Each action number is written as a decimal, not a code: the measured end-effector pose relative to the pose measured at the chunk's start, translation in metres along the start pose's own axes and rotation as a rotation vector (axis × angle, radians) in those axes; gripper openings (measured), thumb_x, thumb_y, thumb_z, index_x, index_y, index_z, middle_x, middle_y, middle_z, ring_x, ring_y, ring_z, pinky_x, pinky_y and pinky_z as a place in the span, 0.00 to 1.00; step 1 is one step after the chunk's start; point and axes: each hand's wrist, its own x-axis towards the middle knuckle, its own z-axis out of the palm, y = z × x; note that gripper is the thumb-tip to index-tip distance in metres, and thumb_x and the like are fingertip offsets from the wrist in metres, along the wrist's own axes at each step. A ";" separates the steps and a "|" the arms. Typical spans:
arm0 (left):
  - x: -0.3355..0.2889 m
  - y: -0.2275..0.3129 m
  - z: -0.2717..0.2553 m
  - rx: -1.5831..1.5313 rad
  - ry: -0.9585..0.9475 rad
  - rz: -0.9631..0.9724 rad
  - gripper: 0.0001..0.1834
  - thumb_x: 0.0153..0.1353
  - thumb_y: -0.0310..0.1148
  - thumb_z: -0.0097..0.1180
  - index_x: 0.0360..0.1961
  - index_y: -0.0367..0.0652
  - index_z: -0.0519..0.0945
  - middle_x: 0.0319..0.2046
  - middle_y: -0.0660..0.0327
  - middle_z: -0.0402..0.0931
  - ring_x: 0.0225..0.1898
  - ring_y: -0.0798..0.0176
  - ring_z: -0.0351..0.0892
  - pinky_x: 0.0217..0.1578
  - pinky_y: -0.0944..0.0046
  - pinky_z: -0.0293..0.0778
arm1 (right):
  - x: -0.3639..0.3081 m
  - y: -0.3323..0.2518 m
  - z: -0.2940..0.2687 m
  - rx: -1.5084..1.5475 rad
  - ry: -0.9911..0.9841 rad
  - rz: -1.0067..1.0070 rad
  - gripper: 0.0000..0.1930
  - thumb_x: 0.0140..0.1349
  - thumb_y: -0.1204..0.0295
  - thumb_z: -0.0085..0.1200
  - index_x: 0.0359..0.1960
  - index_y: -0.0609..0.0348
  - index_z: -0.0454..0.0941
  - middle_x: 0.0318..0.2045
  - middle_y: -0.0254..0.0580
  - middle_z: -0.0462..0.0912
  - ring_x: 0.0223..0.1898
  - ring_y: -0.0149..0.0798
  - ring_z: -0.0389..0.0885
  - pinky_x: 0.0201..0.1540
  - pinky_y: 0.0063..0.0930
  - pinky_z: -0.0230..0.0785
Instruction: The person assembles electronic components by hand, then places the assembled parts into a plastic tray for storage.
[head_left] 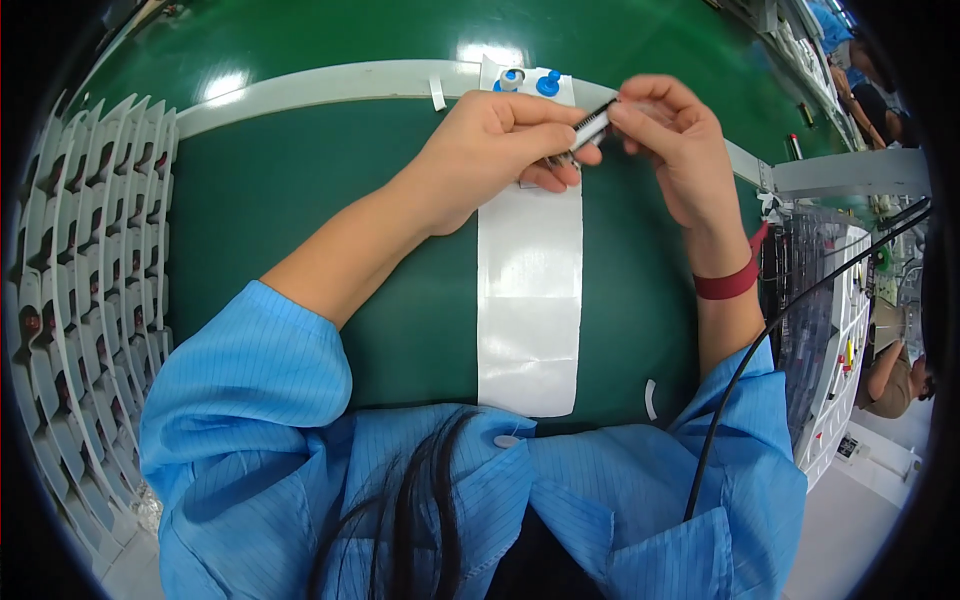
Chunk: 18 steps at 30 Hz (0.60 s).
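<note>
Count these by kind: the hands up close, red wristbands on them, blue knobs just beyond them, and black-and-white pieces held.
Left hand plus right hand: 2
Red wristband: 1
Blue knobs, one partly white: 2
Black-and-white piece: 1
Total: 6

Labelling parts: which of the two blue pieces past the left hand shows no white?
The right blue piece, nearer the right hand; it shows only blue. The left blue piece has a white part.

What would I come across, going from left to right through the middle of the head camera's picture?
Pale grey stacked trays → left hand → small black-and-white part → right hand → red wristband → clear plastic stack → person in a brown top.
</note>
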 end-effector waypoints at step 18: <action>0.002 0.007 -0.009 -0.236 -0.225 -0.179 0.23 0.57 0.37 0.55 0.51 0.39 0.67 0.36 0.54 0.78 0.33 0.58 0.82 0.30 0.69 0.79 | -0.004 -0.007 0.003 -0.176 -0.207 -0.504 0.06 0.48 0.78 0.59 0.27 0.62 0.75 0.24 0.33 0.77 0.27 0.29 0.74 0.34 0.20 0.68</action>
